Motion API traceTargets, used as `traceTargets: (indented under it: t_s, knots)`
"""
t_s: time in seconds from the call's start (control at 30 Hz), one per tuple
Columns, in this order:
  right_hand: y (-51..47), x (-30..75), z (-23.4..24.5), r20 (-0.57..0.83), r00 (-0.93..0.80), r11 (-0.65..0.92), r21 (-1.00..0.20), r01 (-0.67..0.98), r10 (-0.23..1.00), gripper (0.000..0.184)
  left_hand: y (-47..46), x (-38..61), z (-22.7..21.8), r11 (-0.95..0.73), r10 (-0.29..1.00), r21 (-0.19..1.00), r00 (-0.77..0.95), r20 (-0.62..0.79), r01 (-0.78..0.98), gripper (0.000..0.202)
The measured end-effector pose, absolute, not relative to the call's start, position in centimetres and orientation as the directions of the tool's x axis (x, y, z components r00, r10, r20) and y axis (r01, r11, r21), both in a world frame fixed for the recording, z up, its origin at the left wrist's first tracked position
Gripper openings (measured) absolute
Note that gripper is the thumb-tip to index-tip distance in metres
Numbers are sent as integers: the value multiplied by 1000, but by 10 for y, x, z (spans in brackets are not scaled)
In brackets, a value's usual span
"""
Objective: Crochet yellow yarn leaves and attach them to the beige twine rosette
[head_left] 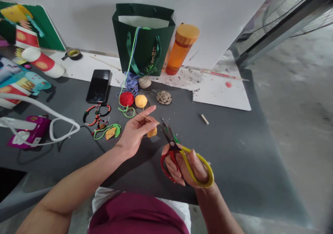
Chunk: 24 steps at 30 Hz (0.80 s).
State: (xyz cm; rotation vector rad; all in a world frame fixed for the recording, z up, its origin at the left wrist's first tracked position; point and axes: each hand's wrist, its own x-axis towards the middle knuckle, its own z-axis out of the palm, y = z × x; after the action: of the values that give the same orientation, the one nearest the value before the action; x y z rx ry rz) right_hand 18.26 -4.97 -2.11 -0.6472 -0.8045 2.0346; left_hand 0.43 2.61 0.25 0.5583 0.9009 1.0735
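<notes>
My left hand (135,131) pinches a small yellow crochet piece (152,132) and its yarn between thumb and fingers. From there a strand runs up toward a yellow yarn ball (141,101). In my right hand (184,168) is a pair of scissors (172,144) with one red and one yellow handle loop. Its dark blades are parted and point at the yarn by my left fingertips; whether they touch it I cannot tell. A thin green tool (177,139) shows behind the scissors, partly hidden. A red yarn ball (126,99) sits beside the yellow one.
Beyond the yarn stand a dark green paper bag (121,40) and an orange bottle (179,50). A phone (98,86), beaded bracelets (96,114) and a green-and-yellow crochet piece (111,132) lie left. A purple power adapter (30,131) trails white cable. A small white stick (205,119) lies right.
</notes>
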Motion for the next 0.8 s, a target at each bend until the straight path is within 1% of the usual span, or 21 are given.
traceTargets:
  t_s: [0.3,0.43,0.53,0.8]
  knots:
    - [-49,183,-20,-140,-522,-444,-730,-519,841,59,27,3,2,365,931,807,175,-320,-463,50]
    - [-49,183,-20,-137,-525,-447,-723,-527,840,58,28,3,2,368,930,798,167,-328,-478,53]
    - [-49,183,-20,-129,-526,-441,-728,-525,841,59,28,3,2,379,925,789,165,-343,-483,50]
    - [-50,183,-23,-164,-521,-460,-727,-510,838,59,27,4,2,348,937,817,163,-308,-459,48]
